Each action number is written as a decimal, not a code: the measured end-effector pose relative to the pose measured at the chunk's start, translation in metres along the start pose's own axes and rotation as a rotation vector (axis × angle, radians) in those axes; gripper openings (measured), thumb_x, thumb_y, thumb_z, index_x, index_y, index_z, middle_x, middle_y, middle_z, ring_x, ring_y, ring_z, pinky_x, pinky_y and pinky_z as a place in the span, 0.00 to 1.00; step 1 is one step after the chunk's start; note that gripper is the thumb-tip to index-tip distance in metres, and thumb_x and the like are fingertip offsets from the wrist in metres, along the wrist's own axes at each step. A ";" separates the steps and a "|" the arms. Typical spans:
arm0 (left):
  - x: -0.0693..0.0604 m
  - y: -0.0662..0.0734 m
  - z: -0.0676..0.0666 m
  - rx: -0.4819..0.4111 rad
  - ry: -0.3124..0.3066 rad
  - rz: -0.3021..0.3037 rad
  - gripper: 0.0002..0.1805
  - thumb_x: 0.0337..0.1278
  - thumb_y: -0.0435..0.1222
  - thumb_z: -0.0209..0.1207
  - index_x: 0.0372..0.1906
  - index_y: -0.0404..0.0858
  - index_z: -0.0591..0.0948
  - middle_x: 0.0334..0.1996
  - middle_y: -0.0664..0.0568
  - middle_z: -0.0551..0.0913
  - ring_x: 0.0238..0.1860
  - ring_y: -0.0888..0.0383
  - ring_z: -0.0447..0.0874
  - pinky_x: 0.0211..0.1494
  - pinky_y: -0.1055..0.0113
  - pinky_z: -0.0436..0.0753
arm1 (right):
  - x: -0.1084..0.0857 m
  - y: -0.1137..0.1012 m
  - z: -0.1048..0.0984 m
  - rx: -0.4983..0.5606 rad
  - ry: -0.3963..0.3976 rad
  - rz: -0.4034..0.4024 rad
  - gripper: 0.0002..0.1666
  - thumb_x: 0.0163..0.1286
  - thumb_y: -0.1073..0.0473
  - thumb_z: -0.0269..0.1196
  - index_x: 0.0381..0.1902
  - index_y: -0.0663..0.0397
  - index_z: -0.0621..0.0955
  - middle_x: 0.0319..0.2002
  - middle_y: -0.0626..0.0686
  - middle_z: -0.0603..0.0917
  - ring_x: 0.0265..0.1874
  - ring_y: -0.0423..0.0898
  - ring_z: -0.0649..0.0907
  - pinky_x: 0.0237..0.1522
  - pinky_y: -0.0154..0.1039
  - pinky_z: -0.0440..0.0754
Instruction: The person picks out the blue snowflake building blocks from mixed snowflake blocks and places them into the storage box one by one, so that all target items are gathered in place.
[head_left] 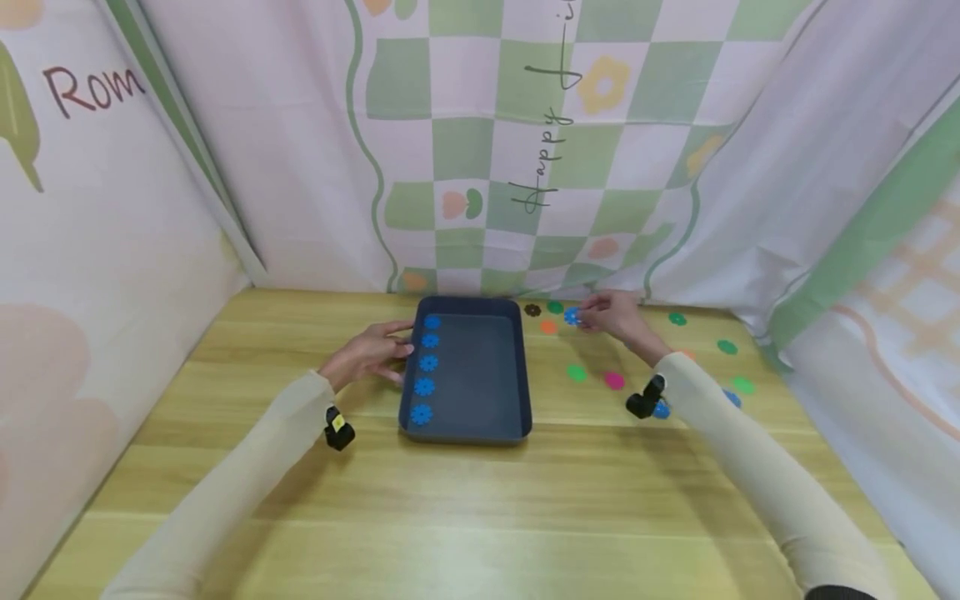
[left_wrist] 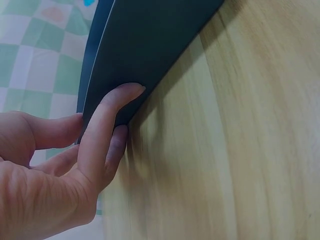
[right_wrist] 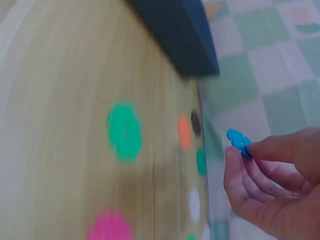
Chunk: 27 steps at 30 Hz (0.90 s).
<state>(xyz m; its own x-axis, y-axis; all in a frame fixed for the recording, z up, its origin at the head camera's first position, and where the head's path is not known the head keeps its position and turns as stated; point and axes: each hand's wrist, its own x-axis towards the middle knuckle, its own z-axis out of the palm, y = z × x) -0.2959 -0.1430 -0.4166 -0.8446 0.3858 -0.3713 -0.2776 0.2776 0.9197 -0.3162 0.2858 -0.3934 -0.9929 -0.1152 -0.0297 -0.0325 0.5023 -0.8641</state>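
Note:
A dark grey rectangular tray (head_left: 480,375) lies on the wooden table, with several blue flower-shaped pieces (head_left: 428,363) in a column along its left inner side. My left hand (head_left: 367,354) rests at the tray's left side. In the left wrist view, bent fingers (left_wrist: 112,110) touch the outer wall and rim. At the back, right of the tray, my right hand (head_left: 618,321) pinches a blue flower piece (right_wrist: 238,142) between thumb and finger. The right wrist view shows that piece lifted off the table.
Loose flower pieces lie right of the tray: brown (head_left: 532,310), orange (head_left: 549,327), light green (head_left: 576,372), pink (head_left: 614,381), dark green (head_left: 677,319) and blue (head_left: 661,410) among them. A patterned curtain (head_left: 525,150) hangs along the table's back edge.

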 end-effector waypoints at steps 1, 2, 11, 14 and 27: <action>0.000 0.000 0.000 -0.004 0.004 -0.004 0.36 0.80 0.27 0.49 0.85 0.43 0.53 0.79 0.29 0.59 0.68 0.34 0.77 0.35 0.65 0.92 | 0.003 -0.004 0.005 0.047 -0.017 0.013 0.17 0.76 0.72 0.60 0.57 0.83 0.74 0.47 0.71 0.86 0.33 0.39 0.89 0.49 0.42 0.92; 0.000 0.000 0.000 -0.009 0.007 -0.007 0.36 0.80 0.27 0.49 0.85 0.43 0.53 0.79 0.29 0.59 0.68 0.34 0.77 0.35 0.65 0.92 | 0.006 -0.007 0.010 0.095 -0.033 0.024 0.18 0.76 0.73 0.60 0.58 0.83 0.74 0.46 0.68 0.87 0.33 0.38 0.89 0.50 0.42 0.92; 0.000 0.004 0.001 -0.041 0.013 -0.020 0.37 0.80 0.26 0.49 0.85 0.43 0.53 0.80 0.31 0.59 0.71 0.35 0.73 0.32 0.67 0.91 | 0.032 -0.034 0.057 0.253 -0.174 0.058 0.19 0.79 0.70 0.58 0.62 0.80 0.74 0.46 0.64 0.88 0.37 0.44 0.90 0.63 0.57 0.85; 0.001 0.004 0.001 -0.038 0.006 -0.019 0.37 0.80 0.26 0.49 0.86 0.43 0.53 0.79 0.30 0.60 0.71 0.35 0.73 0.32 0.67 0.91 | 0.042 -0.042 0.071 0.211 -0.194 0.073 0.18 0.81 0.67 0.58 0.60 0.78 0.77 0.50 0.69 0.87 0.36 0.43 0.90 0.60 0.53 0.87; 0.006 0.000 -0.004 -0.058 -0.062 0.003 0.41 0.74 0.23 0.50 0.86 0.40 0.50 0.80 0.34 0.61 0.72 0.35 0.72 0.34 0.66 0.92 | 0.064 -0.071 0.125 0.215 -0.189 0.150 0.17 0.73 0.76 0.62 0.56 0.82 0.80 0.51 0.75 0.86 0.29 0.45 0.90 0.58 0.53 0.88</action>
<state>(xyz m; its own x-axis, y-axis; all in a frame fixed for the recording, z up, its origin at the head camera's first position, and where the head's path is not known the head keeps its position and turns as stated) -0.3023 -0.1441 -0.4181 -0.8157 0.4410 -0.3744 -0.3028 0.2259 0.9259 -0.3631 0.1358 -0.3968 -0.9453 -0.2212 -0.2398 0.1572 0.3350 -0.9290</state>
